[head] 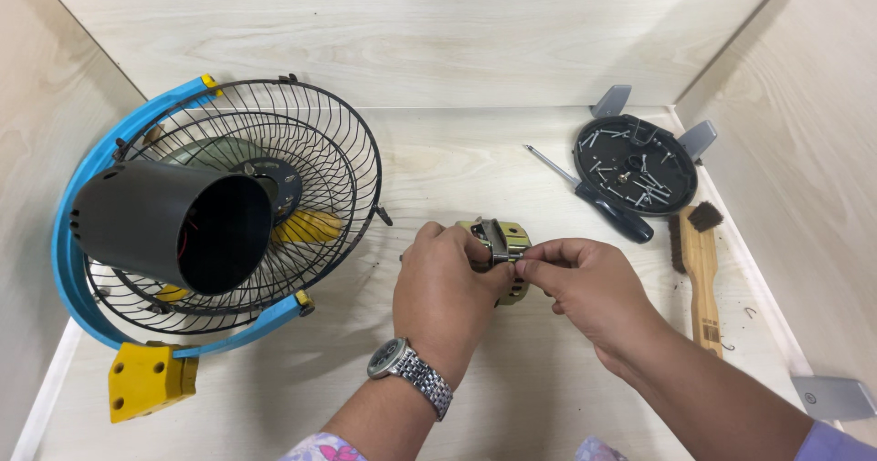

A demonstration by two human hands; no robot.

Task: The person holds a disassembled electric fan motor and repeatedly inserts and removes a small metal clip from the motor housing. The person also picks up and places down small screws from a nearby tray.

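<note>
- Two bare hands meet over a pale wooden table [512,159], closed together on a small motor part [504,242] that is mostly hidden behind the fingers.
- Only the part's top shows: a yellowish-metal body with a grey strap or bracket across it; its underside and full shape cannot be made out.
- Left hand [446,289], a steel wristwatch [411,374] on its wrist, wraps the part from the left; right hand [585,283] pinches its right edge with thumb and forefinger.
- Whatever sits between the right fingertips is too small to tell.
- Well left of the grip lies a black wire fan guard [301,164] in a blue frame with a dark motor housing [169,223].
- Beyond the grip to the right, a black round tray [681,182] holds loose screws, with a screwdriver [594,196] just beside it and a wooden-handled brush [699,274] nearer, right of the hands.
</note>
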